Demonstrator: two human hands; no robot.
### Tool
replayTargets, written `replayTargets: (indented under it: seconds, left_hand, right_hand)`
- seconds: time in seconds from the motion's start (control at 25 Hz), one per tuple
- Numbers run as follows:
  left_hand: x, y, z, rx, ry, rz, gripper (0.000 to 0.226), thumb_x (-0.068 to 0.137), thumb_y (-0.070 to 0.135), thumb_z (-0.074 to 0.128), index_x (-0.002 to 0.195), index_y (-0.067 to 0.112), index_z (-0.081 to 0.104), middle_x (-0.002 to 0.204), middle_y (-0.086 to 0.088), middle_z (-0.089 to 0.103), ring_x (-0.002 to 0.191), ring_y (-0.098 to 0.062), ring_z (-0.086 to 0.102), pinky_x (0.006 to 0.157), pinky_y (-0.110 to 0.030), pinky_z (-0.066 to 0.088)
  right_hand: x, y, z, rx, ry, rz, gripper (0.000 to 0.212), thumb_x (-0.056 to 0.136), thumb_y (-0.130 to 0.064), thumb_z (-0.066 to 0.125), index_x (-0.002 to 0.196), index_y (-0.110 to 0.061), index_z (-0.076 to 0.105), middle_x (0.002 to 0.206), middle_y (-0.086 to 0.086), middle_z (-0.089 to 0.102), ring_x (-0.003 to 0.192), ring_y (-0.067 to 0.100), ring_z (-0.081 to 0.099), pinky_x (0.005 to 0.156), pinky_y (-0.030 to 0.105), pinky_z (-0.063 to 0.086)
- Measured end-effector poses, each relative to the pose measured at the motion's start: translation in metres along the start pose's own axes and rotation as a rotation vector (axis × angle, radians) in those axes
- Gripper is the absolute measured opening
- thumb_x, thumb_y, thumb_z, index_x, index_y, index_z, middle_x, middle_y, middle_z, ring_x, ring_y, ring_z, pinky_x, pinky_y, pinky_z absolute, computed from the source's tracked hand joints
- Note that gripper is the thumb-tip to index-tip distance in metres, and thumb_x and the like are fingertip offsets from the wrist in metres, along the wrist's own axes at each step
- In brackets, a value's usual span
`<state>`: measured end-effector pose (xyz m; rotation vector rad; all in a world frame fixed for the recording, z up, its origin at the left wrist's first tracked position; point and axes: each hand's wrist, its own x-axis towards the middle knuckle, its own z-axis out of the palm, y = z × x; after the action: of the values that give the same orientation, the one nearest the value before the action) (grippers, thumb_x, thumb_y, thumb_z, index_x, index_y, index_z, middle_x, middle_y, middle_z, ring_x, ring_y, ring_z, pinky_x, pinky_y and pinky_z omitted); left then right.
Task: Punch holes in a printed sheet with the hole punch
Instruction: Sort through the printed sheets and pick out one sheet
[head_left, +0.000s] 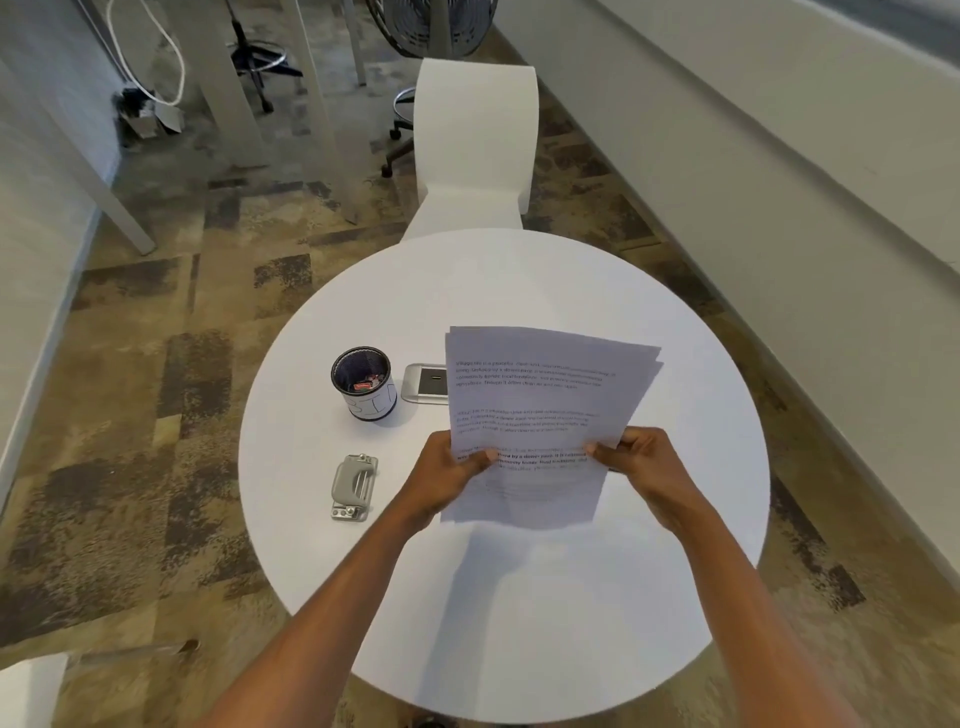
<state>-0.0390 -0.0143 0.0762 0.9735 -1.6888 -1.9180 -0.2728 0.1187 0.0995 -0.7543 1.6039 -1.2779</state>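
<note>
Lying left of the left hand: hole punch.

Head-camera view of the person's two forearms, entering from about 6 o'clock. Both arms are bare to the frame edge, with no sleeve, watch or ring visible. The left hand and right hand are ungloved; thumbnails are short and unpainted.

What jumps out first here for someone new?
The stack of white printed sheets, raised above the round white table by both hands: the left hand and right hand each pinch a lower corner. Left of them, the grey metal hole punch lies untouched, with a black mesh cup behind it.
</note>
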Motion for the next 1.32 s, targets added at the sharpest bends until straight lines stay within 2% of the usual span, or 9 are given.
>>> replayTargets:
  seconds: [0.2, 0.36, 0.52, 0.68, 0.84, 0.96, 1.08, 1.24, 1.32]
  left_hand:
    - [0.001, -0.005, -0.008, -0.008, 0.034, 0.054, 0.033, 0.079, 0.028, 0.076, 0.112, 0.030, 0.069, 0.111, 0.008, 0.073, 0.100, -0.013, 0.069, 0.080, -0.023, 0.058]
    - [-0.005, -0.033, -0.013, 0.083, 0.073, 0.016, 0.031, 0.083, 0.022, 0.072, 0.112, 0.032, 0.068, 0.112, 0.007, 0.071, 0.106, -0.017, 0.065, 0.083, -0.027, 0.058]
    - [-0.007, -0.037, -0.011, 0.094, 0.112, 0.026, 0.024, 0.086, 0.026, 0.069, 0.101, 0.045, 0.070, 0.104, 0.017, 0.073, 0.100, -0.010, 0.067, 0.075, -0.018, 0.055]
    - [-0.002, -0.036, -0.015, 0.077, 0.096, 0.040, 0.031, 0.082, 0.035, 0.073, 0.112, 0.031, 0.070, 0.110, 0.014, 0.073, 0.100, -0.007, 0.068, 0.076, -0.023, 0.058]
    - [-0.001, -0.048, -0.011, 0.119, 0.093, -0.036, 0.030, 0.087, 0.030, 0.067, 0.115, 0.018, 0.067, 0.110, 0.003, 0.073, 0.098, -0.017, 0.071, 0.081, -0.035, 0.060]
    - [-0.001, -0.048, -0.003, 0.048, 0.158, -0.077, 0.024, 0.089, 0.034, 0.065, 0.107, 0.019, 0.068, 0.102, 0.002, 0.075, 0.089, -0.017, 0.073, 0.076, -0.036, 0.061]
    - [-0.001, -0.044, -0.001, -0.030, 0.185, -0.117, 0.025, 0.086, 0.037, 0.067, 0.104, 0.019, 0.069, 0.099, 0.001, 0.077, 0.088, -0.019, 0.074, 0.075, -0.036, 0.061]
    - [-0.007, -0.058, -0.003, -0.177, 0.111, -0.308, 0.029, 0.086, 0.023, 0.069, 0.112, 0.009, 0.067, 0.106, -0.009, 0.075, 0.094, -0.026, 0.072, 0.083, -0.040, 0.059]
    - [-0.015, -0.066, -0.002, -0.281, 0.147, -0.402, 0.028, 0.088, 0.016, 0.067, 0.115, 0.007, 0.065, 0.107, -0.010, 0.074, 0.095, -0.026, 0.072, 0.082, -0.039, 0.059]
  right_hand:
    - [0.006, 0.001, 0.001, -0.022, -0.015, -0.080, 0.020, 0.086, -0.014, 0.072, 0.105, -0.017, 0.078, 0.108, -0.002, 0.077, 0.099, 0.015, 0.073, 0.083, 0.022, 0.057]
    - [0.002, 0.041, 0.017, -0.192, -0.040, 0.061, 0.024, 0.089, -0.007, 0.068, 0.111, -0.009, 0.075, 0.111, 0.002, 0.075, 0.107, 0.022, 0.070, 0.098, 0.037, 0.054]
    - [0.002, 0.047, 0.018, -0.223, 0.015, 0.079, 0.018, 0.091, -0.017, 0.067, 0.106, -0.018, 0.077, 0.105, -0.003, 0.077, 0.101, 0.019, 0.071, 0.092, 0.035, 0.054]
    - [0.004, 0.041, 0.008, -0.213, -0.080, 0.090, 0.020, 0.089, -0.017, 0.070, 0.108, -0.019, 0.077, 0.107, -0.009, 0.077, 0.100, 0.010, 0.072, 0.090, 0.026, 0.057]
    - [0.003, 0.052, 0.016, -0.258, -0.173, 0.169, 0.022, 0.091, -0.018, 0.067, 0.109, -0.008, 0.074, 0.109, 0.002, 0.076, 0.099, 0.019, 0.073, 0.089, 0.034, 0.058]
    - [0.004, 0.048, 0.020, -0.235, -0.087, 0.142, 0.021, 0.093, -0.021, 0.065, 0.100, -0.006, 0.076, 0.101, 0.004, 0.078, 0.092, 0.021, 0.075, 0.086, 0.040, 0.060]
    - [0.002, 0.043, 0.020, -0.130, -0.054, 0.137, 0.019, 0.092, -0.022, 0.066, 0.100, -0.008, 0.076, 0.099, 0.005, 0.079, 0.089, 0.024, 0.076, 0.081, 0.041, 0.062]
    - [-0.005, 0.052, 0.031, 0.008, -0.047, 0.229, 0.019, 0.090, -0.014, 0.068, 0.106, -0.006, 0.073, 0.101, 0.009, 0.078, 0.091, 0.030, 0.075, 0.079, 0.042, 0.061]
    - [-0.012, 0.062, 0.043, 0.067, -0.006, 0.300, 0.016, 0.089, -0.008, 0.067, 0.104, -0.004, 0.072, 0.100, 0.011, 0.078, 0.090, 0.030, 0.075, 0.076, 0.040, 0.062]
